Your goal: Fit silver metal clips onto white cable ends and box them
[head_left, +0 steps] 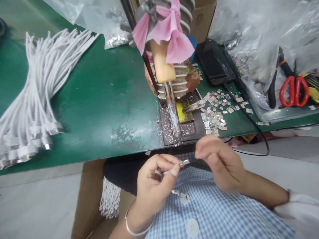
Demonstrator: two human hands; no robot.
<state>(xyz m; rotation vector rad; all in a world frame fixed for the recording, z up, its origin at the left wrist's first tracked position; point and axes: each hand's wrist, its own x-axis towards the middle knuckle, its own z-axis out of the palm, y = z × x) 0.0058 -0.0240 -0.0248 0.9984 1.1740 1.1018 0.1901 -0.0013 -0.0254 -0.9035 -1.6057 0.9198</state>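
Observation:
My left hand [158,182] pinches a white cable between thumb and fingers. A small metal connector [184,163] sticks out past the fingertips at the cable's end. Below that hand hangs another metal connector [183,195] with thin wires, in front of the checked apron. To the right, my right hand [223,164] is raised with its fingers curled and pressed together; whatever may be in them is hidden. Just beyond both hands, a soldering iron [171,109] with a pale handle slants down in a coil stand, its tip near the table edge.
Bundled white USB cables [41,96] lie at the left of the green table [99,99]. Small circuit boards [216,109] are scattered right of a yellow sponge [184,112]. A phone [215,63], red-handled scissors [294,90] and plastic bags stand behind. A cardboard box [86,196] holds more cables below.

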